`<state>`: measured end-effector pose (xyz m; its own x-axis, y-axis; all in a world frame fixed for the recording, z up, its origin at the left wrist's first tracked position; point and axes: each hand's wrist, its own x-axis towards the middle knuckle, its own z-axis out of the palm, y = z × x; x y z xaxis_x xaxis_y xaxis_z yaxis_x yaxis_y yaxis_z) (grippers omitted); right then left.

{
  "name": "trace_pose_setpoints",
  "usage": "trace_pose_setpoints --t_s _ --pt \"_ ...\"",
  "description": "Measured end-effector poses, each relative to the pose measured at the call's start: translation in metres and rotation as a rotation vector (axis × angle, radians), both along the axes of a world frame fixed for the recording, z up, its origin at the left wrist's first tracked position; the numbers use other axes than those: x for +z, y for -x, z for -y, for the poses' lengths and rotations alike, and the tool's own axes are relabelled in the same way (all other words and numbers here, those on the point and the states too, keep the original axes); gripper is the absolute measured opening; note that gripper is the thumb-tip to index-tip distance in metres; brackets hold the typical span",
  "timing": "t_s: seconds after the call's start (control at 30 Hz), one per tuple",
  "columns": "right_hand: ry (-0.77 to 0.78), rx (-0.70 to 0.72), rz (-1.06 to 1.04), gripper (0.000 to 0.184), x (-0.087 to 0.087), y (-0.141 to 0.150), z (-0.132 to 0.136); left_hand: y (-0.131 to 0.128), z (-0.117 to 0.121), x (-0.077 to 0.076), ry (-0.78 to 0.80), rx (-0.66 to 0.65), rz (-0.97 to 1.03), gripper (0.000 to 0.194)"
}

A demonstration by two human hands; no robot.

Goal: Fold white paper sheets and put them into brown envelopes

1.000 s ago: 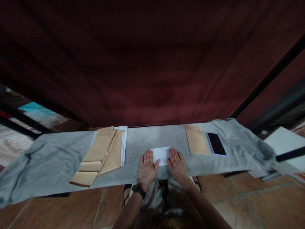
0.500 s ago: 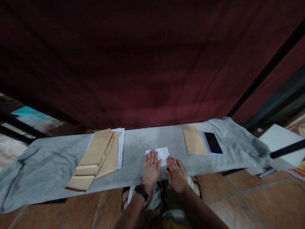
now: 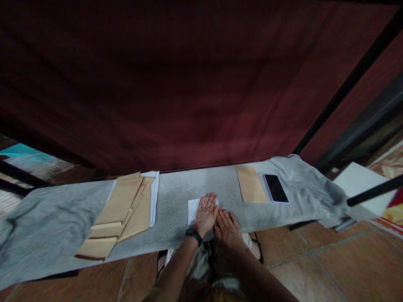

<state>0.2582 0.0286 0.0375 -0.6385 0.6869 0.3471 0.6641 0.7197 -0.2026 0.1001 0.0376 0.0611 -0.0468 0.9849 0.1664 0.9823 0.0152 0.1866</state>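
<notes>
A small folded white sheet of paper (image 3: 192, 209) lies flat on the grey cloth in front of me. My left hand (image 3: 206, 213), with a dark band on its wrist, rests flat over the paper's middle and right part, fingers stretched out. Close beside it, my right hand (image 3: 228, 226) lies palm down at the paper's lower right corner, its fingers extended. Whether the right fingertips touch the paper is hard to tell. Both hands are open, and part of the paper is hidden under the left one.
Left on the grey cloth (image 3: 176, 184) lie several brown envelopes (image 3: 121, 199) over white sheets (image 3: 154, 197). To the right are one brown envelope (image 3: 251, 184) and a phone (image 3: 276, 188). A dark red curtain (image 3: 201, 105) hangs behind. White boards (image 3: 362, 184) stand at far right.
My left hand has slid rightward across the paper, uncovering its left part and coming up against my right hand. The whole view has shifted slightly.
</notes>
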Motion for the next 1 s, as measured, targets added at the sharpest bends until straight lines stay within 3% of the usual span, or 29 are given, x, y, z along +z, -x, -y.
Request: trace_pose_setpoints --t_s 0.17,0.37,0.67,0.83,1.0 --pt "-0.013 -0.008 -0.017 0.046 -0.003 0.000 0.000 0.004 0.011 0.002 -0.040 -0.062 -0.040 0.053" --pt "-0.029 -0.002 0.003 0.045 0.003 -0.001 0.003 0.018 0.047 0.003 -0.098 -0.117 -0.111 0.051" --pt "0.027 0.013 0.005 0.052 0.012 -0.005 0.005 0.041 0.097 -0.004 -0.084 0.055 -0.134 0.056" --pt "0.027 0.025 -0.008 0.053 0.015 -0.001 0.006 0.046 0.106 -0.001 -0.097 0.042 -0.146 0.055" --pt "0.012 0.137 0.005 0.052 0.018 0.012 0.016 0.046 0.108 0.004 -0.124 0.014 -0.166 0.052"
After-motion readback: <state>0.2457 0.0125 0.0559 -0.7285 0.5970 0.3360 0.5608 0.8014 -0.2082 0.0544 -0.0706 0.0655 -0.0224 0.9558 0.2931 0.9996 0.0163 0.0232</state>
